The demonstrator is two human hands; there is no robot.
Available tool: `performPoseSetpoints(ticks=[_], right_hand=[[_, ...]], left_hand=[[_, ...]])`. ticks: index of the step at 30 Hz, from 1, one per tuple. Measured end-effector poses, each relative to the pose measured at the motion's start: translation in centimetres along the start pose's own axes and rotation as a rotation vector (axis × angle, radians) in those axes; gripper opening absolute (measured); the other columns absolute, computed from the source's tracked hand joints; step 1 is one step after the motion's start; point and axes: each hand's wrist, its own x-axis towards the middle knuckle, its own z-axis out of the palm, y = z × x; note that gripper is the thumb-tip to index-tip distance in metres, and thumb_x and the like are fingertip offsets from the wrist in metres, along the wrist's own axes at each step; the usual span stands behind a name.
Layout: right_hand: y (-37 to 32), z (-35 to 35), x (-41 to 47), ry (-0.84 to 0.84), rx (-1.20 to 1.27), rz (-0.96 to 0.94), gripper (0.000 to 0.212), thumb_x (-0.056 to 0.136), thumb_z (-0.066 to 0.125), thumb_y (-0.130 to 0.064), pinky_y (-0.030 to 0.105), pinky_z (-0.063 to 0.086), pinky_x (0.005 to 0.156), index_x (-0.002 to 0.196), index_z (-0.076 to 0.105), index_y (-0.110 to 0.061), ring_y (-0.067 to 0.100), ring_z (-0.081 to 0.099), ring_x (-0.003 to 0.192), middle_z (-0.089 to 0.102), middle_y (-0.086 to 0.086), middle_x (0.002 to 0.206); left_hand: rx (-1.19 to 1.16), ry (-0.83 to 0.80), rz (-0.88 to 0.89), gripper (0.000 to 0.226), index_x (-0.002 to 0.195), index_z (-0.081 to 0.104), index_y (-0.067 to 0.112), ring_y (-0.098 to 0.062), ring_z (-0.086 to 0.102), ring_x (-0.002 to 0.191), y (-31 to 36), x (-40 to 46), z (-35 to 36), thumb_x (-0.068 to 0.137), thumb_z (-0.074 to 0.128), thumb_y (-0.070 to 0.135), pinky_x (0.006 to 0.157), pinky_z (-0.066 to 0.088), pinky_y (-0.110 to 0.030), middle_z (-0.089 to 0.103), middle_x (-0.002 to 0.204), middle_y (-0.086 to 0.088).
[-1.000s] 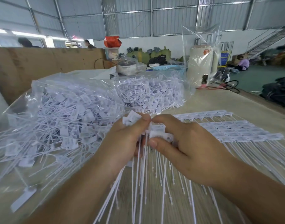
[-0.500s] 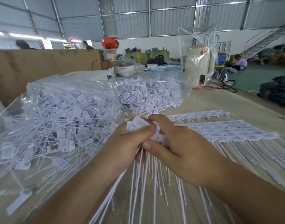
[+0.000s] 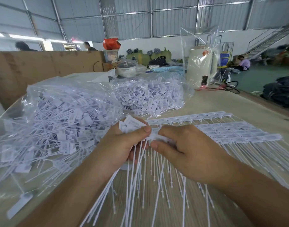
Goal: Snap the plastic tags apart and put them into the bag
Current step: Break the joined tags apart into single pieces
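My left hand (image 3: pixel 122 145) grips a bunch of separated white plastic tags (image 3: pixel 132 124), their heads sticking up past my thumb and their thin tails hanging down. My right hand (image 3: pixel 188 149) pinches the joined strip of tags (image 3: pixel 158 138) right beside the left hand; the two hands almost touch. A large clear bag (image 3: pixel 58 122) full of loose tags lies to the left. Flat joined strips of tags (image 3: pixel 230 130) lie on the wooden table (image 3: pixel 214 102) to the right.
A second clear bag of tags (image 3: pixel 150 95) lies behind the hands. Farther back stand a lidded pot (image 3: pixel 126 68), a blue basket (image 3: pixel 168 70) and a cream appliance under plastic (image 3: pixel 201 66). A cardboard wall (image 3: pixel 42 66) stands at the left. People sit in the background.
Both hands stayed together at the strip; the bunch of tag heads in my left hand tilted up slightly. My view shifted a little.
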Motion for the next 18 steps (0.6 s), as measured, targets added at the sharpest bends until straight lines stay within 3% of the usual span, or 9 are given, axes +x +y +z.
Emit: performPoseSetpoints(ticks=[4,10,13,15,18], right_hand=[[-0.02,0.19,-0.02,0.025,-0.007,0.006,0.038,0.092,0.052,-0.046,0.039,0.04,0.05,0.063,0.038,-0.025,0.012,0.043,0.047,0.042,-0.007,0.052],[-0.26,0.54,0.0,0.108,-0.071,-0.007,0.037,0.092,0.051,-0.051,0.035,0.037,0.049,0.065,0.037,-0.031,0.01,0.044,0.051,0.04,-0.01,0.054],[-0.58,0.63,-0.06,0.174,-0.106,-0.019,0.029,0.089,0.047,-0.053,0.032,0.033,0.05,0.069,0.04,-0.034,0.011,0.043,0.054,0.038,-0.012,0.055],[-0.71,0.69,-0.08,0.193,-0.133,-0.034,0.033,0.09,0.046,-0.053,0.031,0.033,0.051,0.067,0.044,-0.03,0.014,0.045,0.056,0.039,-0.011,0.057],[-0.84,0.85,-0.11,0.169,-0.189,-0.064,0.041,0.094,0.047,-0.05,0.035,0.04,0.052,0.067,0.046,-0.019,0.023,0.049,0.057,0.04,-0.008,0.059]], left_hand=[[-0.041,0.006,-0.009,0.037,0.088,0.068,0.014,-0.01,0.06,0.045,0.18,-0.05,0.18,0.059,0.072,0.037,0.039,0.043,-0.018,0.065,0.057,0.0],[-0.104,0.058,-0.009,0.017,0.077,0.075,0.024,-0.017,0.06,0.052,-0.34,0.18,0.36,0.064,0.084,0.032,0.043,0.042,-0.023,0.068,0.066,-0.007],[-0.1,0.117,-0.011,0.015,0.074,0.076,0.025,-0.022,0.054,0.054,-0.54,0.21,0.54,0.068,0.074,0.038,0.05,0.041,-0.026,0.067,0.067,-0.009],[-0.074,0.135,-0.019,0.012,0.07,0.075,0.025,-0.02,0.056,0.05,-0.25,0.09,0.68,0.067,0.08,0.036,0.047,0.042,-0.026,0.067,0.064,-0.006],[0.004,0.147,-0.038,0.015,0.075,0.072,0.016,-0.013,0.059,0.042,0.23,-0.02,0.39,0.079,0.072,0.03,0.039,0.043,-0.022,0.067,0.057,-0.003]])
